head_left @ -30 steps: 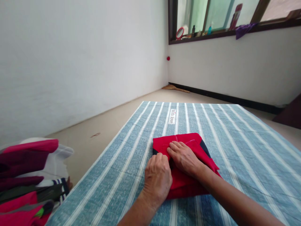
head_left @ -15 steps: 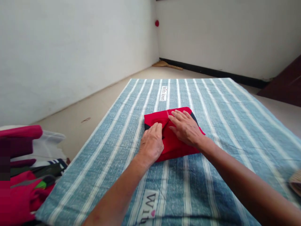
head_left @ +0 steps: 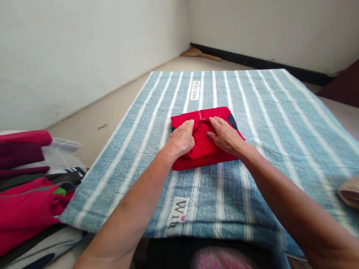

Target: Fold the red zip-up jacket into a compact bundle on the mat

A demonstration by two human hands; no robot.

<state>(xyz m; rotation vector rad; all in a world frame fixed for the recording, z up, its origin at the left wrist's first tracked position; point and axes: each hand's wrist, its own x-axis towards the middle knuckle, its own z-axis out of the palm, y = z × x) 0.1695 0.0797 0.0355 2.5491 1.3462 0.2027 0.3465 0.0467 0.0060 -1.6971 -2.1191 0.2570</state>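
Observation:
A red zip-neck jacket (head_left: pixel 204 151) with dark blue side panels lies folded into a flat bundle on the striped cloth. My left hand (head_left: pixel 182 139) is closed on the left side of its collar, fingers bent around the fabric. On the right side of the collar is my right hand (head_left: pixel 226 136); its fingers are bent together at the collar edge, with the thumb lower on the red cloth. Between the hands, a small zipper pull (head_left: pixel 203 120) shows at the neck. The fabric under both palms is hidden.
The blue-and-white striped cloth (head_left: pixel 126 149) covers a low flat surface. A pile of clothes (head_left: pixel 25 209) sits at its left side. A beige rolled item (head_left: pixel 350 190) lies at the right edge. A broom (head_left: pixel 200 54) rests on the floor by the far wall.
The view has tilted down, so everything sits higher in the picture. My right fingers have drawn together at the collar, and the zipper pull now shows between my hands.

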